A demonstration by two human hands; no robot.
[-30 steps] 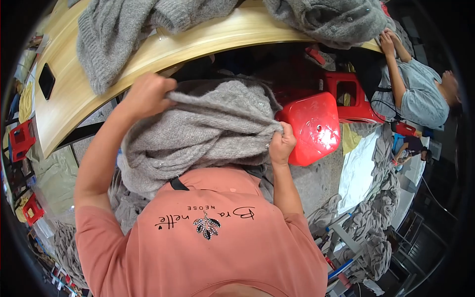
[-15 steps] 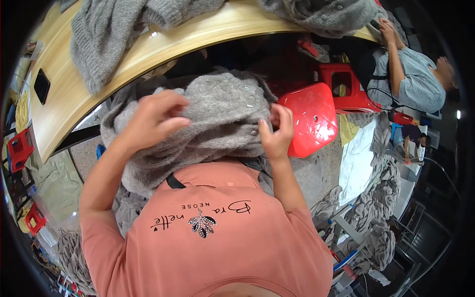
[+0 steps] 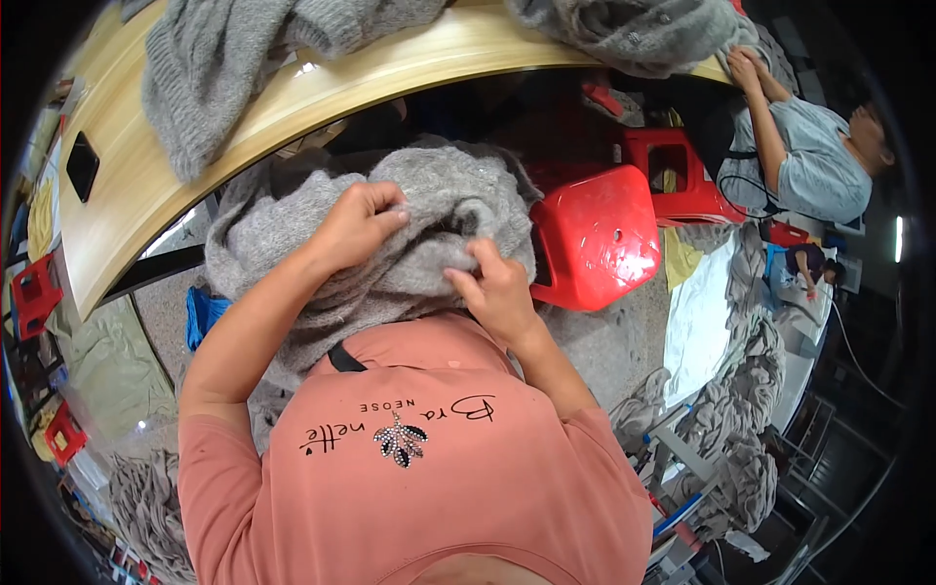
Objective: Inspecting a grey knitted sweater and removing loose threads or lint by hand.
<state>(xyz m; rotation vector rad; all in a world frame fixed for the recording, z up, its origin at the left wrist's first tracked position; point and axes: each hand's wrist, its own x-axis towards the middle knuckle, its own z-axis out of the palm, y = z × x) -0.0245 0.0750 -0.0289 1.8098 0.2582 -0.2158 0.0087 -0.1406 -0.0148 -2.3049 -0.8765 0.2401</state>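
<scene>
A grey knitted sweater (image 3: pixel 390 244) is lying bunched in the person's lap, just in front of the salmon-pink T-shirt (image 3: pixel 419 468) and below the edge of the curved wooden table (image 3: pixel 322 83). The left hand (image 3: pixel 359 226) is closing into a fist on a fold of the knit near its top, and the right hand (image 3: pixel 495 291) is pinching another fold between thumb and fingers just beside it. The wool is looking soft, fuzzy and thickly rumpled, sagging over the knees toward the left. A glossy red plastic stool (image 3: pixel 597 239) is standing just right of the garment, with a second red stool (image 3: pixel 673 171) behind it. More grey knitwear (image 3: pixel 210 73) is draping over the table's smooth pale top, and further grey pieces (image 3: pixel 741 419) are piling on the floor at the right. A seated co-worker in a light blue shirt (image 3: pixel 809 171) is leaning on the table's far end.
</scene>
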